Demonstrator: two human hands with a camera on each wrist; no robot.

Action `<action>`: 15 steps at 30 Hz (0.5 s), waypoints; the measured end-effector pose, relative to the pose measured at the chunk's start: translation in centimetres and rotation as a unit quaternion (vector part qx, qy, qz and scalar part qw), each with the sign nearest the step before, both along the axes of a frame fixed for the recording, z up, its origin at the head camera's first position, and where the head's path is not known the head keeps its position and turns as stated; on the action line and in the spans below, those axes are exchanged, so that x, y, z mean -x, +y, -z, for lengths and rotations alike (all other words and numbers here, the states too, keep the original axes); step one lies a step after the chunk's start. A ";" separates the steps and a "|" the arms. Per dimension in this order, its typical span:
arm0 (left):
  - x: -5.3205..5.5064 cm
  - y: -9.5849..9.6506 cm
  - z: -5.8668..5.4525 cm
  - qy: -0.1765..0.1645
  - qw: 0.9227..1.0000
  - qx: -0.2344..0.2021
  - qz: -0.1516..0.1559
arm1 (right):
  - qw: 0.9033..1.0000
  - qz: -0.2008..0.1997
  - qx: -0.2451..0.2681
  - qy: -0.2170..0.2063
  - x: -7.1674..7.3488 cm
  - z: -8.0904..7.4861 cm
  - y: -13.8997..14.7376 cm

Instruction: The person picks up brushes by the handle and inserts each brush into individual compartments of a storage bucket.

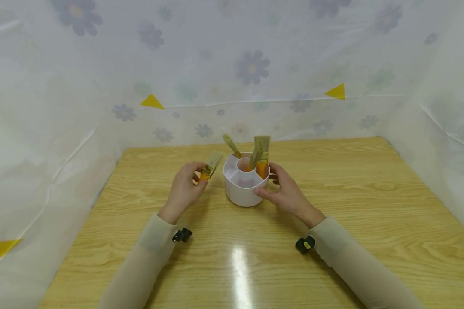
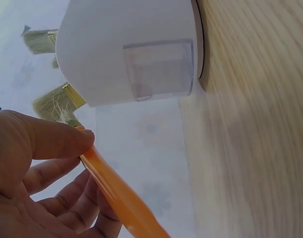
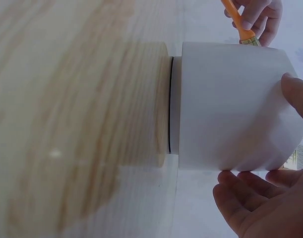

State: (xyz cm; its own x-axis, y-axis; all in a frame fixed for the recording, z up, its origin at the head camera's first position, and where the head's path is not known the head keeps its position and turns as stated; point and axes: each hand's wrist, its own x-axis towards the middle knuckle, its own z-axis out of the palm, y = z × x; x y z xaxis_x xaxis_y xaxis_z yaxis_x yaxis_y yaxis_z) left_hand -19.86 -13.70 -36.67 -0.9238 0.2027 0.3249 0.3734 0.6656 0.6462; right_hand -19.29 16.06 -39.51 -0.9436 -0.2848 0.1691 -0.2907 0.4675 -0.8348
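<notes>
My left hand (image 1: 182,188) pinches a paintbrush (image 2: 119,191) between thumb and fingers, close below its metal band. The brush has an orange handle and pale bristles pointing up. Just right of it, a white round divided organizer (image 1: 242,195) stands on the table. My right hand (image 1: 288,194) holds the organizer's right side, thumb on the front wall and fingers round the far side. Inside stand a small brush (image 1: 232,146) leaning left at the back, a wide brush (image 1: 262,156) at the right, and another brush (image 1: 256,158) in the round middle compartment.
The wooden table (image 1: 352,189) extends around the organizer. Flowered white sheeting (image 1: 201,64) hangs behind and at both sides, with yellow triangles (image 1: 335,92) on it. A clear panel (image 2: 161,69) is set in the organizer's outer wall.
</notes>
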 end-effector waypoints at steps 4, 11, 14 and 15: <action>-0.1 0.1 0.0 0.001 1.000 0.002 0.003 | 1.000 0.003 0.000 0.000 -0.2 0.0 0.0; -0.3 0.3 -0.3 0.018 1.000 -0.003 0.009 | 1.000 -0.001 0.001 0.005 -0.2 -0.1 0.0; -0.4 0.4 -0.5 0.023 1.000 -0.006 0.012 | 1.000 -0.003 0.001 0.005 -0.2 -0.2 0.0; -0.5 0.4 -0.6 0.025 1.000 -0.007 0.014 | 1.000 -0.003 0.000 0.005 -0.2 -0.2 0.0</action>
